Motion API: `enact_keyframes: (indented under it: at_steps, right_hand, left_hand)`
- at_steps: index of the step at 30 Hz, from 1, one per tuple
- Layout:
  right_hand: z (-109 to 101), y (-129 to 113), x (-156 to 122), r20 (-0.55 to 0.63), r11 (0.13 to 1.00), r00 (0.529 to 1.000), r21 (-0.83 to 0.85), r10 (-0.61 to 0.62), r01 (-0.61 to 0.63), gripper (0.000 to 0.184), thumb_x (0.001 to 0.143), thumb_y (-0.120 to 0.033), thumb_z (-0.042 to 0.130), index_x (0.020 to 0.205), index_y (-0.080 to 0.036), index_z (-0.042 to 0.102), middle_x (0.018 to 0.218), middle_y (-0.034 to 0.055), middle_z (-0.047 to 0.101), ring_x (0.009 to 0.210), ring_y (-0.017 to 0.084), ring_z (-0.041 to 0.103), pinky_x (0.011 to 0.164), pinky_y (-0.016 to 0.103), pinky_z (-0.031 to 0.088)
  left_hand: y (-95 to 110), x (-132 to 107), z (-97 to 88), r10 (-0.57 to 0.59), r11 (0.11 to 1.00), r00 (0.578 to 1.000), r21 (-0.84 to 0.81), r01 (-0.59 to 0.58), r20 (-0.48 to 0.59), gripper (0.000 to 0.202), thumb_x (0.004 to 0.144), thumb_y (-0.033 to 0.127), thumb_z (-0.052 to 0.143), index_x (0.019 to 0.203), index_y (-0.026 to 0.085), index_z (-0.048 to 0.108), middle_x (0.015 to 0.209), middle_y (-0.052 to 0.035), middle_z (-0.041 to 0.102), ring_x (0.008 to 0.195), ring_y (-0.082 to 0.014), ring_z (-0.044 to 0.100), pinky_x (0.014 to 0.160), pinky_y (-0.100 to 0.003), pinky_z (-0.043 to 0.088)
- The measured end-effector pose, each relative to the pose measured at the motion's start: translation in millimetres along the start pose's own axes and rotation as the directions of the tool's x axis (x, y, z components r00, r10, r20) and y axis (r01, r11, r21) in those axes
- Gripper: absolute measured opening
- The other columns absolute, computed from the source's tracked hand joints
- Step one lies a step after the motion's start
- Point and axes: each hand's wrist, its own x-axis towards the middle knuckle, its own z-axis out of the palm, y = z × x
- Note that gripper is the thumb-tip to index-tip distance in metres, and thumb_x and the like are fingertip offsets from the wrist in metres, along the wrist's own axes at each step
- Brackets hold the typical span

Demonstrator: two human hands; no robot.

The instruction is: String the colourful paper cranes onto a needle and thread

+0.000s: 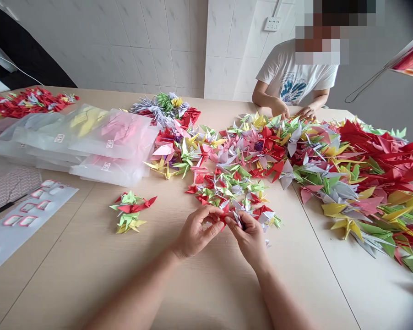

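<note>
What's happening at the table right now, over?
Left hand and right hand pinched on a red paper crane. Heap of paper cranes just beyond. Co-worker's hands at the heap's far side.

From the right hand (249,238), paper cranes (330,160) are blocking passage from 12 to 3 o'clock, a small crane pile (129,211) is obstructing 9 o'clock, plastic bags (106,142) are walling 10 o'clock, and bare desk (89,279) is offering passage at 8 o'clock.

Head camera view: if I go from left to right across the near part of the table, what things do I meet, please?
Label sheet → small cluster of paper cranes → left hand → red paper crane → right hand → large heap of paper cranes
</note>
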Motion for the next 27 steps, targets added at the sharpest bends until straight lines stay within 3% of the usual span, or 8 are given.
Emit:
enact_keyframes:
  at_steps: [5, 13, 18, 27]
  right_hand:
    - [0.5, -1.9, 0.2, 0.003, 1.000, 1.000, 0.022, 0.004, -0.004, 0.023, 0.080, -0.036, 0.058, 0.068, -0.018, 0.051, 0.059, -0.0048, 0.031, 0.055, 0.010, 0.028, 0.049, 0.022, 0.026]
    - [1.8, -7.3, -0.7, 0.100, 0.999, 0.994, 0.025, 0.046, -0.048, 0.022, 0.080, -0.038, 0.059, 0.087, -0.017, 0.060, 0.060, -0.0042, 0.034, 0.055, 0.010, 0.029, 0.049, 0.022, 0.026]
    - [1.3, -8.9, -1.4, 0.160, 0.993, 0.987, 0.117, 0.000, -0.019, 0.028, 0.084, -0.039, 0.052, 0.102, -0.018, 0.058, 0.070, -0.0003, 0.048, 0.059, 0.011, 0.038, 0.051, 0.022, 0.032]
    - [0.3, -7.5, -0.6, 0.117, 0.978, 0.993, -0.206, -0.010, 0.034, 0.029, 0.086, -0.042, 0.046, 0.091, -0.016, 0.059, 0.058, -0.0032, 0.038, 0.053, 0.011, 0.032, 0.046, 0.022, 0.026]
  left_hand:
    - [-2.0, 3.5, 1.7, -0.068, 0.956, 0.997, -0.281, 0.079, 0.048, 0.015, 0.080, 0.022, 0.059, 0.094, 0.017, 0.057, 0.090, -0.0050, 0.061, 0.083, -0.0146, 0.058, 0.075, -0.027, 0.047]
    - [-5.9, 7.6, -2.1, -0.128, 0.880, 0.992, -0.463, 0.108, -0.011, 0.011, 0.079, 0.021, 0.060, 0.089, 0.016, 0.057, 0.087, -0.0034, 0.062, 0.081, -0.0138, 0.059, 0.079, -0.030, 0.048]
    - [-5.8, 9.2, -4.9, -0.186, 0.817, 0.982, -0.561, 0.129, -0.045, 0.008, 0.080, 0.022, 0.059, 0.086, 0.017, 0.057, 0.086, -0.0025, 0.061, 0.082, -0.0125, 0.056, 0.077, -0.028, 0.048]
    - [-8.4, 12.1, -7.9, -0.220, 0.764, 0.973, -0.632, 0.131, -0.064, 0.010, 0.077, 0.022, 0.062, 0.085, 0.017, 0.058, 0.080, -0.0009, 0.061, 0.073, -0.0095, 0.054, 0.070, -0.022, 0.044]
